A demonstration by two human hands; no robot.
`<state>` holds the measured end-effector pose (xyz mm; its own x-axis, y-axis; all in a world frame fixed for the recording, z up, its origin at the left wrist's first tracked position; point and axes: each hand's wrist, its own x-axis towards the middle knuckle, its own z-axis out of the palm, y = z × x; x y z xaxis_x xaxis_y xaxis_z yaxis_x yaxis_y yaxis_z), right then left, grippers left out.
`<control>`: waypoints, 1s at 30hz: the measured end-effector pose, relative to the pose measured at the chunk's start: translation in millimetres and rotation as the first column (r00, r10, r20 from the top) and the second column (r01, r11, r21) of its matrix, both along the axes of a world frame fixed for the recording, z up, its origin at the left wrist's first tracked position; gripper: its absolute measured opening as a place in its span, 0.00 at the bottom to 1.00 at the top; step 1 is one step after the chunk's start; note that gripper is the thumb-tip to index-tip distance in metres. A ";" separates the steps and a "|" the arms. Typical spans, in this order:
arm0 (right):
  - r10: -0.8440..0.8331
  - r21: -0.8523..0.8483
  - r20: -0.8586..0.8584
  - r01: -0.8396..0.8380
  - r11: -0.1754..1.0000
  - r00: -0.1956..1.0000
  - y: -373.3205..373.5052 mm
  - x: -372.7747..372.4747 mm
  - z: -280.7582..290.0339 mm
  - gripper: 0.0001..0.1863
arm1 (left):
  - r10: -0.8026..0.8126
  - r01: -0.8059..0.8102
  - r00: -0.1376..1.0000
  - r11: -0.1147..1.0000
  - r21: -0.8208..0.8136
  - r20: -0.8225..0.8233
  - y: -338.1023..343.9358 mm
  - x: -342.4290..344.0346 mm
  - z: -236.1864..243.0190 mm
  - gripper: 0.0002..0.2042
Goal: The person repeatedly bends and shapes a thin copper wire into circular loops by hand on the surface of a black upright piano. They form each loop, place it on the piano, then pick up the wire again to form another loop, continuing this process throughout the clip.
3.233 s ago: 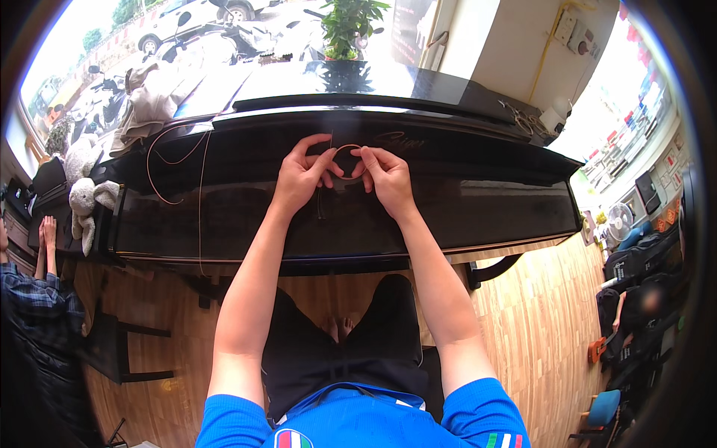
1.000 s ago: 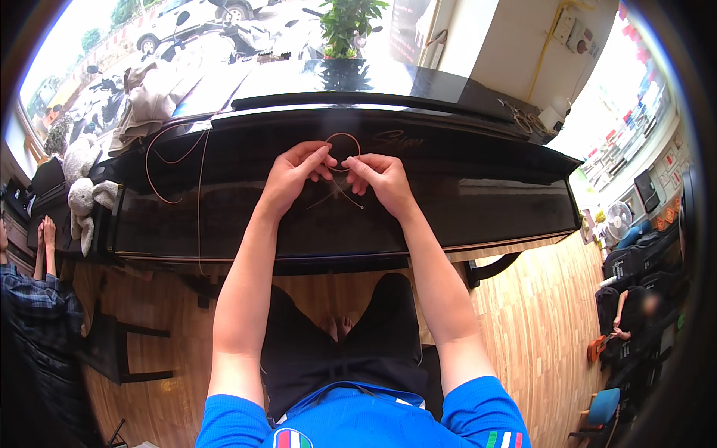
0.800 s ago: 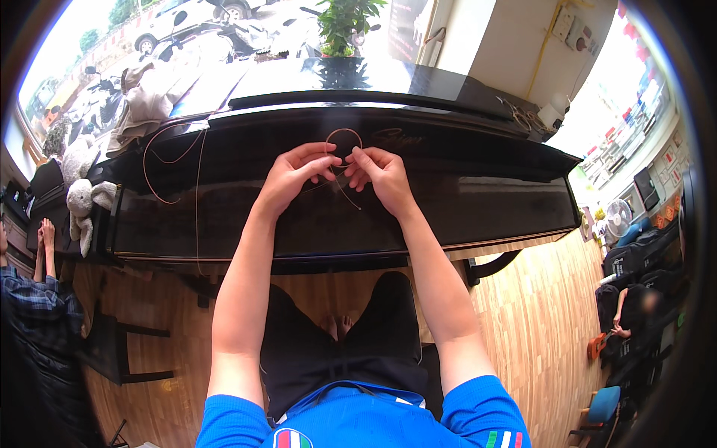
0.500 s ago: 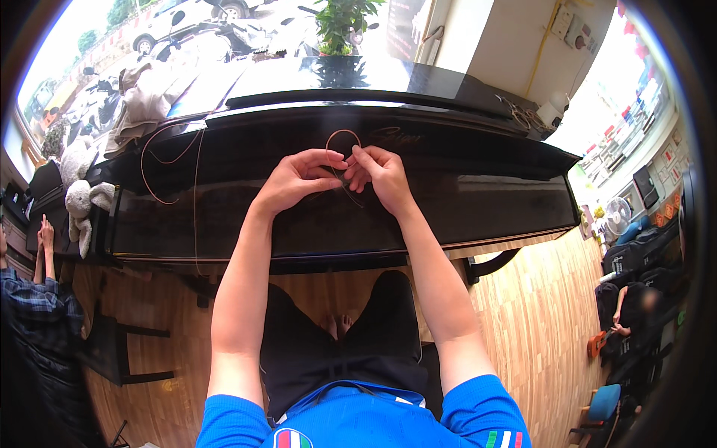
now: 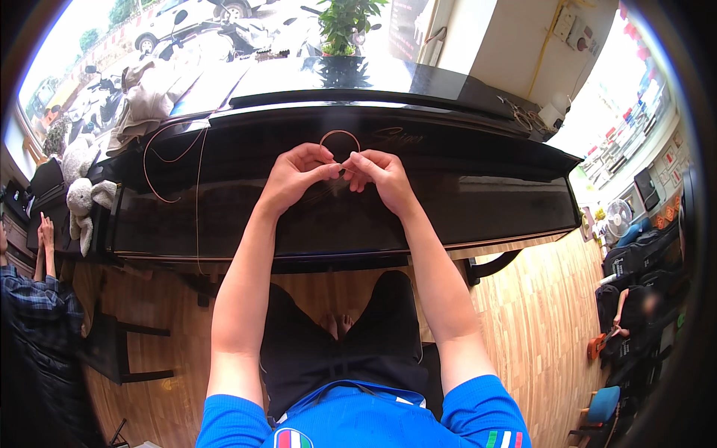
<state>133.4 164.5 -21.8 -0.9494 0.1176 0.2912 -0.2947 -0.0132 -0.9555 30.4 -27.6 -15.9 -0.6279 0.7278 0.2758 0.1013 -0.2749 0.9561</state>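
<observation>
A thin copper-coloured wire (image 5: 340,132) is bent into a round loop that rises above my fingertips. My left hand (image 5: 293,177) pinches its left side between thumb and fingers. Close by, my right hand (image 5: 383,178) grips the other side, thumb on top and fingers curled beneath. The fingertips of both hands almost meet at the bottom of the loop, where they hide part of the wire. Both hands are over the closed black piano (image 5: 478,201).
More thin wire (image 5: 146,168) hangs in curves down the piano's left front. Grey cloth (image 5: 146,101), a plush toy (image 5: 81,198) and a potted plant (image 5: 342,26) are around the piano. A person in a plaid shirt (image 5: 33,295) sits at left, another person (image 5: 631,310) at far right.
My left thumb and fingers have closed in toward the right hand. The loop has become rounder and wider, and the loose wire end below my hands is less visible.
</observation>
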 end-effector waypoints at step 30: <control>-0.101 -0.081 -0.106 0.093 0.992 0.989 -3.5 -5.4 -5.8 0.16 | 0.026 -0.044 0.991 0.990 -0.133 -0.132 5.3 -1.6 -4.3 0.23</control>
